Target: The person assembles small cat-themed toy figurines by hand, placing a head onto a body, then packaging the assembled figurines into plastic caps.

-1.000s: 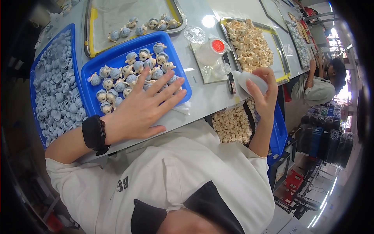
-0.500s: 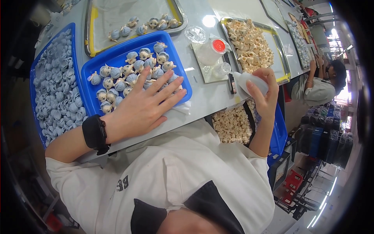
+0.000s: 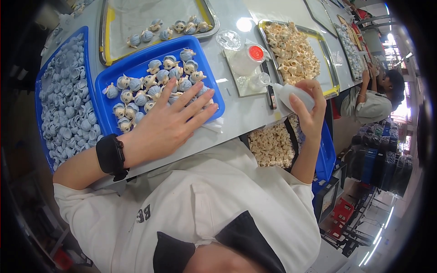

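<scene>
My left hand (image 3: 170, 118) lies flat with fingers spread over the near right part of a blue tray (image 3: 102, 75). In that tray sit several small doll heads (image 3: 149, 82) with cream faces and light-blue hair, some hidden under my fingers. My right hand (image 3: 311, 107) is closed round a translucent white squeeze bottle (image 3: 296, 96), tilted with its nozzle toward the upper left. Its tip is close to a small clear cup (image 3: 258, 82) on a white board (image 3: 232, 70). Behind that cup stands a clear jar with a red lid (image 3: 256, 53).
Light-blue hair pieces fill another blue tray (image 3: 39, 98) at the left. A yellow-edged metal tray (image 3: 105, 32) with doll heads lies at the back. Cream face pieces (image 3: 291, 50) fill a tray at right; more cream pieces (image 3: 272, 145) lie below the table edge. Another person (image 3: 371, 98) works far right.
The bottle has shifted very slightly in my right hand's grip area. My left hand stays almost where it was.
</scene>
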{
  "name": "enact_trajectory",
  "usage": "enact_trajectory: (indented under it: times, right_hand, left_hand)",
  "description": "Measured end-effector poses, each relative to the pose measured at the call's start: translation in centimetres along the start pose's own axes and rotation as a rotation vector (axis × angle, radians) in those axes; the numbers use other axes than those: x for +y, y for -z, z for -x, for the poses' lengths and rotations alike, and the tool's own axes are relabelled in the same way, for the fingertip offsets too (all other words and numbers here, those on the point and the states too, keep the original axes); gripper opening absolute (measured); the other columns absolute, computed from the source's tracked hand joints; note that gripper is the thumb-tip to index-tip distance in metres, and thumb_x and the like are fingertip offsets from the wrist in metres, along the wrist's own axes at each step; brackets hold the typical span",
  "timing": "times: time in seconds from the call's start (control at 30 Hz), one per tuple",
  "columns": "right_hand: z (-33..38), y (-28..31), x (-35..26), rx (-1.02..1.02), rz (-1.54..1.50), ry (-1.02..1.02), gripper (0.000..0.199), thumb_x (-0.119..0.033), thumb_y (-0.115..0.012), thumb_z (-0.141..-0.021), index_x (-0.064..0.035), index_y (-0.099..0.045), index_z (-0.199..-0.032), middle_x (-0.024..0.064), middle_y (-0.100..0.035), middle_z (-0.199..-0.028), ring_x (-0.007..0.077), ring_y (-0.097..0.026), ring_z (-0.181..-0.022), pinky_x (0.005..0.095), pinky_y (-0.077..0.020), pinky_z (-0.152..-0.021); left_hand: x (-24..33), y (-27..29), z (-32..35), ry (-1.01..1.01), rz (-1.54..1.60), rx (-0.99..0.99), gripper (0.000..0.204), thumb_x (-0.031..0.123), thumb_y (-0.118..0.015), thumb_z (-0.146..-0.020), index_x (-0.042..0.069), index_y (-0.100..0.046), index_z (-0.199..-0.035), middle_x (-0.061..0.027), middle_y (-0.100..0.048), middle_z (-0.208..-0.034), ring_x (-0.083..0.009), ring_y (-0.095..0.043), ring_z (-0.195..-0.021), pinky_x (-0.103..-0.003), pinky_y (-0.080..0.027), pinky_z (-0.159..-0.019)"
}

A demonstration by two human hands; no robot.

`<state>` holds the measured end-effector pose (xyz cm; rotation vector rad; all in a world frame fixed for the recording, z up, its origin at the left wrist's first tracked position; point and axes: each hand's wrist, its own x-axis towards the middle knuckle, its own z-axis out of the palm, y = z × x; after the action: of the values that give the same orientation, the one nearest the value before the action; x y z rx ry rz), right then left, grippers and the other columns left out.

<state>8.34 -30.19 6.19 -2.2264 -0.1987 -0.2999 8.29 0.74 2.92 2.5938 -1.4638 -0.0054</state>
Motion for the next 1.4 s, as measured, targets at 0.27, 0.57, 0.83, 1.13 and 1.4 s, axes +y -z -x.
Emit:
enact_trajectory:
  times: [0.27, 0.57, 0.83, 1.13, 1.4]
  right_hand:
    - [0.9, -0.2, 1.3, 0.03, -0.025, -0.05, 0.028, -0.013, -0.066, -0.072, 0.0002, -0.06, -0.097, 0.0081, -0.061, -0.083, 0.0126, -0.057, -0.075, 0.0239, -0.044, -0.067]
    - [1.6, -0.2, 1.8, 0.057, -0.039, -0.111, 0.03, -0.013, -0.067, -0.072, 0.0002, -0.061, -0.098, 0.0072, -0.062, -0.086, 0.0118, -0.057, -0.077, 0.0236, -0.0442, -0.068]
    - [1.6, -0.4, 1.5, 0.026, -0.037, -0.124, 0.029, -0.012, -0.067, -0.072, 0.0002, -0.061, -0.097, 0.007, -0.062, -0.085, 0.0115, -0.056, -0.076, 0.0232, -0.0441, -0.067]
    - [-0.8, -0.1, 1.6, 0.214, -0.182, -0.064, 0.031, -0.009, -0.067, -0.071, 0.0009, -0.055, -0.098, 0.0067, -0.059, -0.086, 0.0119, -0.056, -0.082, 0.0238, -0.0448, -0.071]
    - [-14.6, -3.0, 2.4, -0.044, -0.169, 0.04, 0.035, -0.01, -0.062, -0.076, 0.0029, -0.051, -0.106, 0.0125, -0.06, -0.09, 0.0185, -0.059, -0.082, 0.0284, -0.0468, -0.07]
  left_hand:
    - [0.1, 0.8, 0.1, 0.005, 0.167, 0.029, 0.071, 0.022, -0.066, -0.068, 0.007, -0.033, -0.13, -0.0173, -0.026, -0.138, -0.031, -0.023, -0.129, -0.056, -0.009, -0.102]
    - [0.6, 1.3, 0.5, -0.02, 0.21, 0.048, 0.072, 0.025, -0.069, -0.065, 0.007, -0.036, -0.127, -0.018, -0.028, -0.136, -0.0331, -0.024, -0.128, -0.057, -0.009, -0.102]
    - [0.7, 1.3, 0.8, -0.009, 0.209, 0.042, 0.07, 0.024, -0.068, -0.065, 0.007, -0.037, -0.126, -0.018, -0.029, -0.135, -0.0331, -0.025, -0.128, -0.056, -0.01, -0.102]
    - [2.2, 3.2, 3.0, -0.17, 0.37, 0.326, 0.032, 0.027, -0.057, -0.08, 0.004, -0.057, -0.103, -0.0164, -0.053, -0.112, -0.0322, -0.051, -0.105, -0.051, -0.032, -0.093]
    - [6.4, 2.2, 5.1, -0.163, 1.196, 0.113, 0.038, 0.028, -0.047, -0.088, -0.003, -0.053, -0.109, -0.0205, -0.048, -0.116, -0.0335, -0.048, -0.106, -0.039, -0.039, -0.089]
